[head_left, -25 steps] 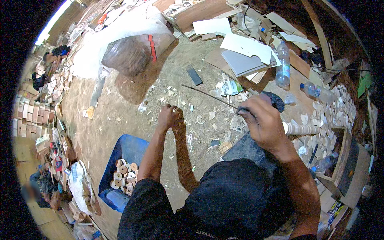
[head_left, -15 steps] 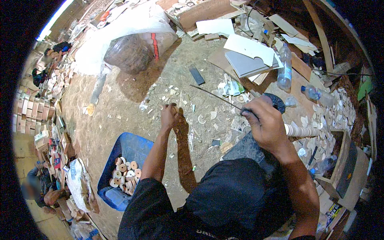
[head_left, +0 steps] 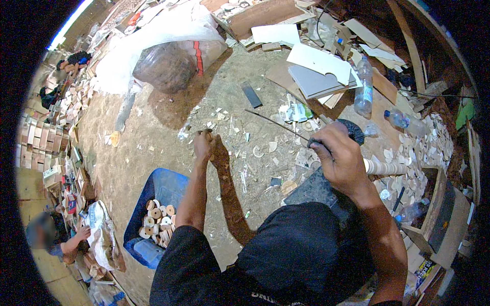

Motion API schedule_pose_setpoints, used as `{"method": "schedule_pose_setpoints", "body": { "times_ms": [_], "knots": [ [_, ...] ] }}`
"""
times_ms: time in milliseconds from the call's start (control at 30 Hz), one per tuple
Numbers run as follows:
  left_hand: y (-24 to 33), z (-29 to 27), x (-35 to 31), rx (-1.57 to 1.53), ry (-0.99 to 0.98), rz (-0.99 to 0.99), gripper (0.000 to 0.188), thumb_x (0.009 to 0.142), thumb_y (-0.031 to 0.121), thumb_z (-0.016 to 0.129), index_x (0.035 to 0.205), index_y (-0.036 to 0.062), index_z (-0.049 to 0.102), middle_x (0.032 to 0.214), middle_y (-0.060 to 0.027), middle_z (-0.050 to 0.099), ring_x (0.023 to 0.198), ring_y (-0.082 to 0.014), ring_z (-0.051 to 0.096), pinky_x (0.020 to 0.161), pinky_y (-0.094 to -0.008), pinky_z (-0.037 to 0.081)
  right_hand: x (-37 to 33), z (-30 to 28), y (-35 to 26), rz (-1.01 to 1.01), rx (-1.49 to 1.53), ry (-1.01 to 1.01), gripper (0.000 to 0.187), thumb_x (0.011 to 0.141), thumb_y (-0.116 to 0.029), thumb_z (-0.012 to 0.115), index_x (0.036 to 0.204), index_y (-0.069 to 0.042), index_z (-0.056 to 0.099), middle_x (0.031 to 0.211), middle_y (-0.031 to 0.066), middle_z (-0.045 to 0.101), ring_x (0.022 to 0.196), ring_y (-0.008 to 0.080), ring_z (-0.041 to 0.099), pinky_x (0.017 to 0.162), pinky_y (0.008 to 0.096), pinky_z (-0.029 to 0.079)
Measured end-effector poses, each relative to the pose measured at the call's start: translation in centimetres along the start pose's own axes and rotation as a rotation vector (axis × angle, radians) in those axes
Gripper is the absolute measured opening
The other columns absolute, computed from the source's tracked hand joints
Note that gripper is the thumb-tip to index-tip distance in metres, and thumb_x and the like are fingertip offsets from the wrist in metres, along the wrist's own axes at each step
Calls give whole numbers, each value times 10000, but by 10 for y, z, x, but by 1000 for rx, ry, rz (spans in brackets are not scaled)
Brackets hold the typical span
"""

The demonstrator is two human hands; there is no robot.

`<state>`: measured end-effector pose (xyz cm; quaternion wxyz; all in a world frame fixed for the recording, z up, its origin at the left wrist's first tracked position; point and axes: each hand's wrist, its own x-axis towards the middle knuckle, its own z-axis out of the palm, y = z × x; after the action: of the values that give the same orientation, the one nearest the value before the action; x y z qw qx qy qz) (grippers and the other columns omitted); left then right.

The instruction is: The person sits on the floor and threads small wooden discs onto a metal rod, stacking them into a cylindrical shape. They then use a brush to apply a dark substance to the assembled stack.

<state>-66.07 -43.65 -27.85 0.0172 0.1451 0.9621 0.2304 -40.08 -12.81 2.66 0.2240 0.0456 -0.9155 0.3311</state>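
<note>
My right hand (head_left: 338,159) is closed around a thin dark rod (head_left: 275,124), whose free end points up and left over the ground. Just past this hand, on its right, is a row of pale round discs (head_left: 385,167) packed face to face; my hand hides whether the rod runs through them. A rounded black thing (head_left: 352,131) shows behind my fingers. My left hand (head_left: 204,145) is held over the bare ground with its fingers curled in; what they hold cannot be made out. Below it on the left, a blue bin (head_left: 133,214) contains several wooden discs with centre holes (head_left: 162,218).
A large white sack (head_left: 120,64) lies beyond my left hand. Stacked boards (head_left: 321,81), plastic bottles (head_left: 364,86) and scattered offcuts lie on the right. At far left a co-worker's hand (head_left: 82,233) is beside another white sack (head_left: 99,229) and wood blocks.
My left hand has moved slightly left, away from the rod's tip. My right hand and the rod have barely moved. The co-worker at far left has raised a hand toward the sack.
</note>
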Motion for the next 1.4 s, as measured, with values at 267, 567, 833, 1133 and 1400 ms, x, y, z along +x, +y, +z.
{"method": "schedule_pose_setpoints", "body": {
  "times_ms": [267,567,833,1133,1400],
  "knots": [
    [-8,12,12,189,-114,-8,404,747,141,653,1143,140,576,1014,-218,580,894,-419,617,728,-498,516,2,3,1,-14,15,18,102,793,-1,641,883,19,600,816,153,595,782,324,586,716,377,464],
    [7,14,12,118,-3,-20,338,755,93,637,1092,104,615,979,-186,599,843,-398,631,714,-464,524,3,-6,-3,6,-11,55,89,820,-14,629,890,31,597,813,159,589,741,323,591,682,359,474],
    [77,-95,-14,-1444,-420,-205,552,803,117,728,1299,49,497,1099,-115,635,898,-234,653,769,-393,559,-2,9,-5,22,49,14,101,822,-21,624,917,12,629,825,158,637,761,317,627,703,370,492],
    [136,-212,-46,-1566,-617,205,627,733,157,793,1270,9,505,1111,-118,625,933,-245,657,763,-418,586,-8,41,-10,94,26,-263,140,831,-80,606,941,0,636,886,185,656,821,355,640,730,408,504],
    [162,-237,-61,-1459,-653,283,601,716,155,805,1231,-7,540,1109,-129,625,929,-237,658,749,-403,590,-15,25,-23,67,22,-206,140,826,-65,609,950,-10,641,872,185,658,811,345,649,707,397,508]
  ]
}}
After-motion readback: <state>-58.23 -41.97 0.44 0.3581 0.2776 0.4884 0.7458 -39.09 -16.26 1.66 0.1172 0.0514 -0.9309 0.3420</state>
